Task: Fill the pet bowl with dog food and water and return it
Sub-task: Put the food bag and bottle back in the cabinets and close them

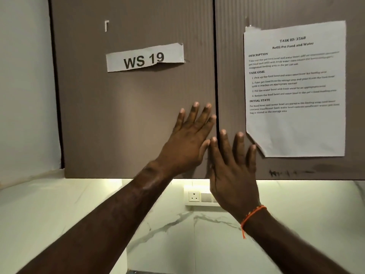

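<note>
Both my hands are raised in front of a brown wall cabinet. My left hand (pixel 189 139) is spread with straight fingers over the lower right part of the left cabinet door (pixel 118 115). My right hand (pixel 231 169), with an orange thread at the wrist, has straight fingers over the lower left corner of the right cabinet door (pixel 296 8). The two thumbs almost meet at the gap between the doors. Neither hand holds anything. No pet bowl, dog food or water is in view.
A paper strip reading "WS 19" (pixel 145 58) is taped to the left door. A printed task sheet (pixel 294 88) hangs on the right door. Below the cabinet are a white marble backsplash (pixel 59 210) and a wall socket panel (pixel 197 196).
</note>
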`<control>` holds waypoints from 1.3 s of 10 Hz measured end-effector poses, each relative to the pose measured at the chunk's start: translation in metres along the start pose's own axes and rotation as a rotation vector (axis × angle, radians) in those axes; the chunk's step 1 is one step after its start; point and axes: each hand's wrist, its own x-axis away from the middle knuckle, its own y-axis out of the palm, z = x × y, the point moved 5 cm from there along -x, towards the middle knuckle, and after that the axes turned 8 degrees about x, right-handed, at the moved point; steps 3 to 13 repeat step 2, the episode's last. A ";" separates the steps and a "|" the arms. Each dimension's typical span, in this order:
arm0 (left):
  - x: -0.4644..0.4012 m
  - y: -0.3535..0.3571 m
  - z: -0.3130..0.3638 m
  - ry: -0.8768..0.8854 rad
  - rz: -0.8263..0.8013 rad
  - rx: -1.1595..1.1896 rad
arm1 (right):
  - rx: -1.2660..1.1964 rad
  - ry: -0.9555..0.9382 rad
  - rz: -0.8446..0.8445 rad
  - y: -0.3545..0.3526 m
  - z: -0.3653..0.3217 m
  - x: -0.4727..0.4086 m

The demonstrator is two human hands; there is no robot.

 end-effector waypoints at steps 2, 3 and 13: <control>0.012 0.000 0.004 0.013 0.012 -0.020 | 0.034 -0.010 0.010 -0.010 -0.001 0.002; 0.012 0.000 0.004 0.013 0.012 -0.020 | 0.034 -0.010 0.010 -0.010 -0.001 0.002; 0.012 0.000 0.004 0.013 0.012 -0.020 | 0.034 -0.010 0.010 -0.010 -0.001 0.002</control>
